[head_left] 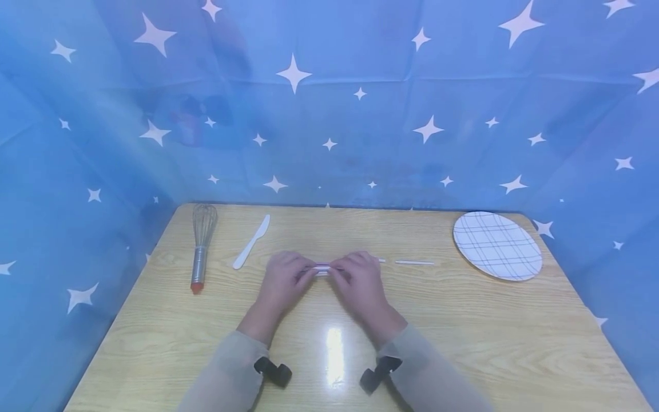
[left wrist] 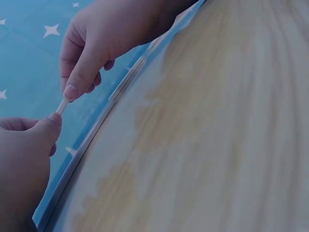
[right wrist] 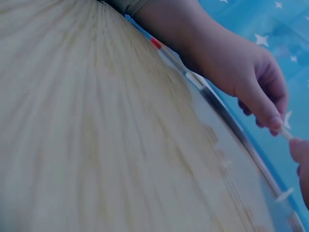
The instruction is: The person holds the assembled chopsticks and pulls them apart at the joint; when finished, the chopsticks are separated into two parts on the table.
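Note:
Between both hands runs a thin white stick [head_left: 322, 267], pinched at its two ends over the middle of the table. My left hand [head_left: 285, 278] grips one end between thumb and fingers, and my right hand [head_left: 362, 280] grips the other in the same way. The fingertips stand close together, so only a short length of the stick [left wrist: 62, 106] shows in the left wrist view. The right wrist view also catches this stick [right wrist: 287, 134] between the two thumbs. Just right of my right hand lie more thin white sticks [head_left: 414, 262], one partly hidden behind the hand.
A whisk [head_left: 199, 257] with a red handle end lies at the left of the wooden table [head_left: 463, 332]. Beside it is a white plastic knife [head_left: 252, 242]. An oval white plate [head_left: 497, 246] with a line pattern sits at the back right. A blue starred curtain [head_left: 329, 114] surrounds the table.

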Motion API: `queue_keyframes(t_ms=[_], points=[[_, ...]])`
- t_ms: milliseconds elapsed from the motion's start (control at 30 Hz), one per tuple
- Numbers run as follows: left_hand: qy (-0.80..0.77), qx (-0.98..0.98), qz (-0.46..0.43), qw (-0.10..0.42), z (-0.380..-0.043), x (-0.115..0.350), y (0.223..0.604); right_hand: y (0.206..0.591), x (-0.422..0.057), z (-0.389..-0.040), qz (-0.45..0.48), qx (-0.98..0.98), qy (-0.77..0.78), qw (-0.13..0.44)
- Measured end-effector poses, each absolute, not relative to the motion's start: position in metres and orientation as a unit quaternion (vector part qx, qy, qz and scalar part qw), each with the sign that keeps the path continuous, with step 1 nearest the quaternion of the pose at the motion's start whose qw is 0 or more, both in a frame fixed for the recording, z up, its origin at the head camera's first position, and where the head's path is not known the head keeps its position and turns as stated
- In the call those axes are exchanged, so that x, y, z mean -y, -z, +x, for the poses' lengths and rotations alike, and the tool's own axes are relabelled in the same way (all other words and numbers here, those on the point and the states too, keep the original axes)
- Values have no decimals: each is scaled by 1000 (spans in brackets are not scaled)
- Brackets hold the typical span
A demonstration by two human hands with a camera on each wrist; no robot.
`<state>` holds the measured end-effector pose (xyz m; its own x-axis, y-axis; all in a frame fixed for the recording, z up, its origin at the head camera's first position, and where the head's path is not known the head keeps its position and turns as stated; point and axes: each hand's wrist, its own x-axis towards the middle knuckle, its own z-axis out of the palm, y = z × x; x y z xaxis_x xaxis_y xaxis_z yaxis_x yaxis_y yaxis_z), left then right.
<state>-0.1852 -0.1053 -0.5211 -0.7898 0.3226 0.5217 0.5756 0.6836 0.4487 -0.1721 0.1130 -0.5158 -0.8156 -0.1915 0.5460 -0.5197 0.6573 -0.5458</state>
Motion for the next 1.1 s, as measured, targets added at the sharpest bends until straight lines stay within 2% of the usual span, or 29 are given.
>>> queue_keyframes(t_ms=[233, 467, 800, 1100], points=[[321, 881, -281, 205, -182, 78, 519, 517, -141, -164, 200, 877, -367, 237], [323, 871, -306, 210, -181, 51, 516, 517, -170, -160, 214, 866, -361, 274], [323, 870, -317, 195, -182, 13, 514, 519, -207, -156, 201, 865, -356, 290], [335, 847, -345, 224, -184, -15, 516, 517, -235, -152, 211, 859, -349, 309]])
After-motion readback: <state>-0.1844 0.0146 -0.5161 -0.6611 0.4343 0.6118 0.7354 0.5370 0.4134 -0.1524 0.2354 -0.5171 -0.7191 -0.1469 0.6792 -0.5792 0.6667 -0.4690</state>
